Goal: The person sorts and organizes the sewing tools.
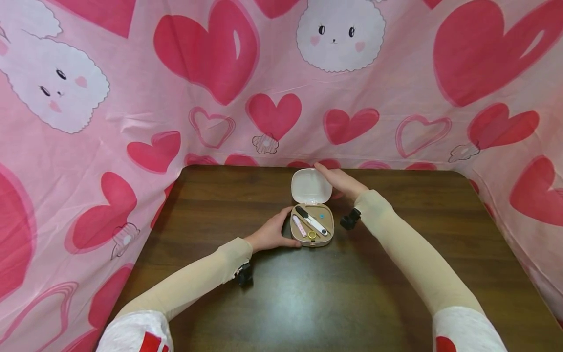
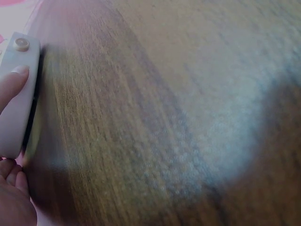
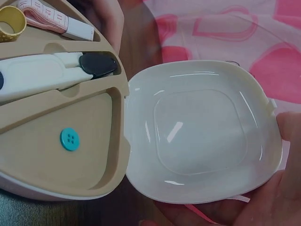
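A small sewing box (image 1: pixel 326 209) stands on the table with its white lid (image 3: pixel 202 134) swung up behind it. My left hand (image 1: pixel 270 235) grips the box from the left, thumb at the front wall and fingers round the side. With my right hand (image 1: pixel 345 184) I hold the lid's far edge, thumb over the rim and fingers behind. Inside the beige compartments lie white thread snips (image 3: pixel 40 74) with a black cap, a folded pink-and-white tape measure (image 3: pixel 51 21), a gold ring thimble (image 3: pixel 11 22) and a blue four-hole button (image 3: pixel 69 139).
The brown wooden table (image 1: pixel 211 200) reaches back to a pink curtain (image 1: pixel 246 127) printed with hearts. A round front catch (image 2: pixel 20 44) shows on the box wall in the left wrist view. Small black cameras (image 1: pixel 350 218) sit at both wrists.
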### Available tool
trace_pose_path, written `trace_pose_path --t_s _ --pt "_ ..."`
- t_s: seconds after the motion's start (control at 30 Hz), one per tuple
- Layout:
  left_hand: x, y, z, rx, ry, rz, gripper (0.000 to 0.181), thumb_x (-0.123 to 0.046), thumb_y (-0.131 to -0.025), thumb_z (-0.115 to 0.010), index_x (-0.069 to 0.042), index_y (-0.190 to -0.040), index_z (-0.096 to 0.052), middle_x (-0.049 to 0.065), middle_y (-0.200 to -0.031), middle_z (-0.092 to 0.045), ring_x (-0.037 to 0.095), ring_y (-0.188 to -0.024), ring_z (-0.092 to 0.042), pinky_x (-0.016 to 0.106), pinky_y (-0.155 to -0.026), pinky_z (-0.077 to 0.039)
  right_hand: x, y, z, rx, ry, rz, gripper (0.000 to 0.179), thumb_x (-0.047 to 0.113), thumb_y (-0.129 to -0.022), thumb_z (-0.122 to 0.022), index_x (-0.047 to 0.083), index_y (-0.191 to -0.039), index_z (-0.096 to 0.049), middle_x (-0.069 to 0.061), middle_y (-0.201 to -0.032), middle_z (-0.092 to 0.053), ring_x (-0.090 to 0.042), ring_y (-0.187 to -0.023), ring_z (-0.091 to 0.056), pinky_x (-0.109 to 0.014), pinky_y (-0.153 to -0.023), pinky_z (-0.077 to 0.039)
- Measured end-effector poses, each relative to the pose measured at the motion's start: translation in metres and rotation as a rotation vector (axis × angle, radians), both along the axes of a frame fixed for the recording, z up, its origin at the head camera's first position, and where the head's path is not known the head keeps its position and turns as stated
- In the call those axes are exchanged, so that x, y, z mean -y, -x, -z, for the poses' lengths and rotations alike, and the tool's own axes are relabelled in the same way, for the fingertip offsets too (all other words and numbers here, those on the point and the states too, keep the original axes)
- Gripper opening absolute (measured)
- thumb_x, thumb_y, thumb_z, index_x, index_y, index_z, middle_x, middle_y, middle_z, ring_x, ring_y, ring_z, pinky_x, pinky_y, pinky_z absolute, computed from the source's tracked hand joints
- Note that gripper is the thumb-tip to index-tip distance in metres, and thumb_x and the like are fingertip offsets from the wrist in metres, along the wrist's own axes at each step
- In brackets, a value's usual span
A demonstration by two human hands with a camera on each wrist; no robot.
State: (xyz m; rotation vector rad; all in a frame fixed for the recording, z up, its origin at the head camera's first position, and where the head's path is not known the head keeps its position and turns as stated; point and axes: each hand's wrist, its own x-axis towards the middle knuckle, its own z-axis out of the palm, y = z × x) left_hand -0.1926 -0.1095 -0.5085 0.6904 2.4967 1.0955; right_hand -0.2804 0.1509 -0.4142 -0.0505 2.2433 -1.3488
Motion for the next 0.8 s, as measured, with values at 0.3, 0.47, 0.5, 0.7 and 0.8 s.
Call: trace_pose_path --t_s 0.3,0.47,0.5,0.7,0.8 --pt "-0.0007 -0.0013 -0.0011 -0.004 0.004 -0.001 0.108 -0.038 -0.078 -0.093 -0.012 -0.161 -0.029 0.011 -0.158 -0.043 0.026 -0.142 -0.044 0.046 -0.120 -0.035 -0.0030 -0.0007 0.0012 -0.010 0.019 -0.028 0.085 0.076 -0.100 -0.038 0.011 -0.154 -0.045 -0.015 -0.149 -0.049 -0.036 -0.138 -0.047 -0.062 -0.106 -0.046" --pt "-0.0011 -0.0018 -0.0007 -0.029 0.008 0.007 0.108 -0.036 -0.077 -0.094 -0.011 -0.161 -0.030 0.012 -0.157 -0.045 0.028 -0.143 -0.045 0.045 -0.119 -0.036 -0.0050 -0.0017 0.0017 -0.008 0.054 -0.046 0.080 0.072 -0.102 -0.039 0.011 -0.153 -0.047 -0.017 -0.148 -0.052 -0.038 -0.136 -0.049 -0.063 -0.109 -0.043" --pt "-0.0012 -0.0018 -0.0007 -0.030 0.009 0.006 0.108 -0.036 -0.077 -0.094 -0.012 -0.161 -0.030 0.012 -0.157 -0.045 0.027 -0.143 -0.045 0.045 -0.119 -0.036 -0.0055 -0.0018 0.0019 -0.012 0.054 -0.050 0.080 0.072 -0.102 -0.039 0.010 -0.152 -0.047 -0.017 -0.147 -0.052 -0.038 -0.135 -0.050 -0.063 -0.110 -0.043" --pt "-0.0010 -0.0029 -0.0034 -0.024 0.011 0.000 0.109 -0.036 -0.077 -0.093 -0.012 -0.161 -0.029 0.012 -0.158 -0.044 0.027 -0.142 -0.045 0.045 -0.118 -0.036 -0.0062 -0.0029 0.0019 -0.042 0.076 -0.067 0.075 0.069 -0.103 -0.041 0.011 -0.149 -0.050 -0.015 -0.143 -0.056 -0.034 -0.131 -0.053 -0.060 -0.108 -0.045" --pt "-0.0009 -0.0037 -0.0046 -0.018 0.004 0.000 0.108 -0.036 -0.078 -0.093 -0.012 -0.161 -0.029 0.012 -0.157 -0.045 0.027 -0.142 -0.045 0.045 -0.118 -0.036 -0.0058 -0.0057 0.0000 -0.052 0.078 -0.066 0.072 0.068 -0.103 -0.043 0.011 -0.147 -0.053 -0.014 -0.141 -0.058 -0.032 -0.129 -0.055 -0.059 -0.107 -0.047"
